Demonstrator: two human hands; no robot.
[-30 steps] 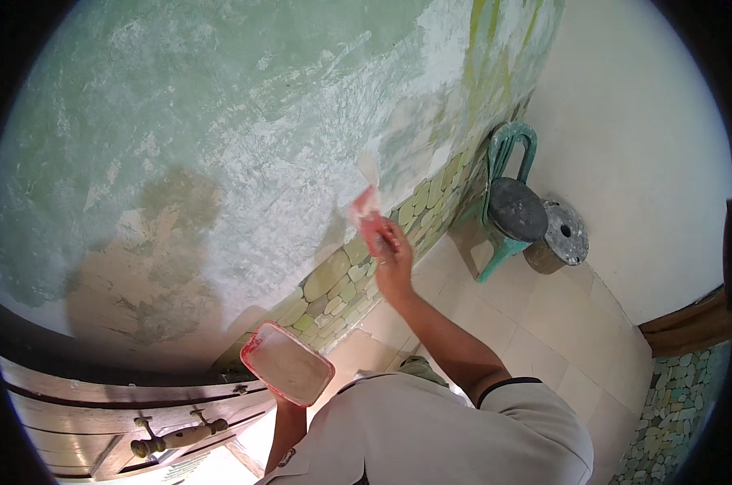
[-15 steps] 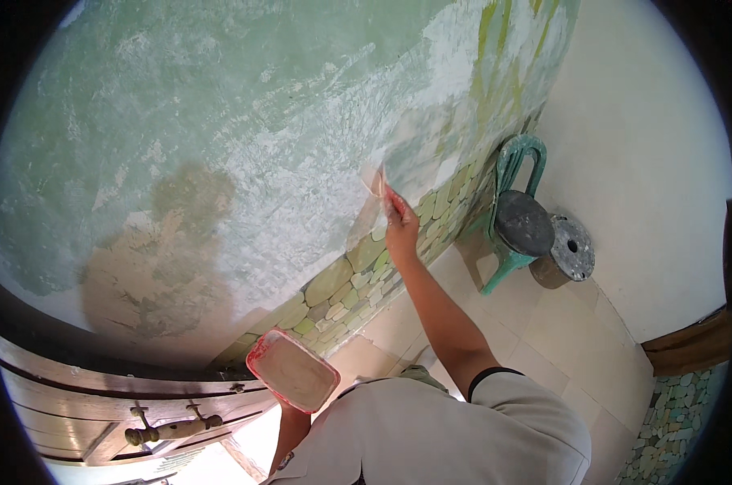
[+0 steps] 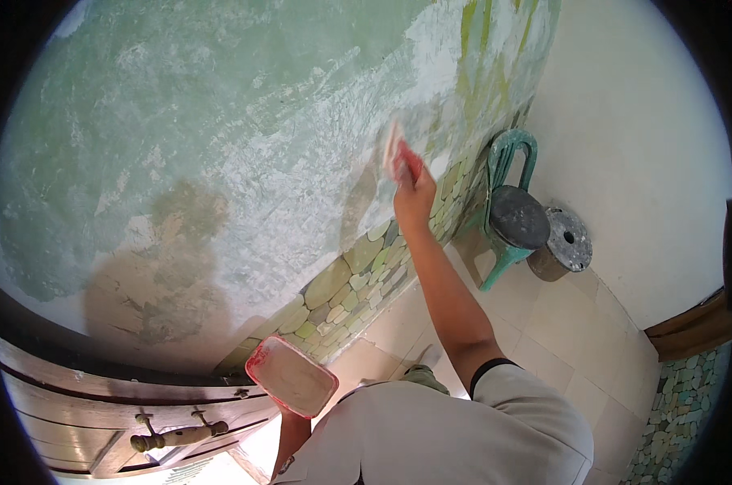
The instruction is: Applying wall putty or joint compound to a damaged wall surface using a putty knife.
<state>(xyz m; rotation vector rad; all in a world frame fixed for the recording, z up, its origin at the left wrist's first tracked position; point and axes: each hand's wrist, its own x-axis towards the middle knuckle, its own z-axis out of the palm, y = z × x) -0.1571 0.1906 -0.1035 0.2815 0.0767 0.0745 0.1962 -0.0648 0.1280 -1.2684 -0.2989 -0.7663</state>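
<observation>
Right hand (image 3: 415, 196) is closed around a red scraper (image 3: 398, 153), with the arm stretched out to the wall (image 3: 253, 186). Its blade is smeared with something pale and looks blurry. It is up close to the wall, but I cannot tell if it touches.

Left hand (image 3: 296, 422) is low down, under a tub (image 3: 260, 352), and holds it up. Most of its fingers are hidden, so I cannot see just how they grip. The tub is red at the rim, tipped a bit, and has smooth, pale paste (image 3: 297, 378) in it. It is near the person's grey shirt (image 3: 455, 420), well apart from the scraper.

The wall is green with big white patches, and a dark shadow falls on it at the left. Flat green stones (image 3: 327, 293) run along its bottom. Over on the right, a green chair (image 3: 504, 263) has a dark round thing (image 3: 520, 217) at its seat. Just beside it is a grey drum (image 3: 569, 239) with a hole in its top. At the lower left is a wooden door (image 3: 67, 412) with a long handle (image 3: 180, 436).
</observation>
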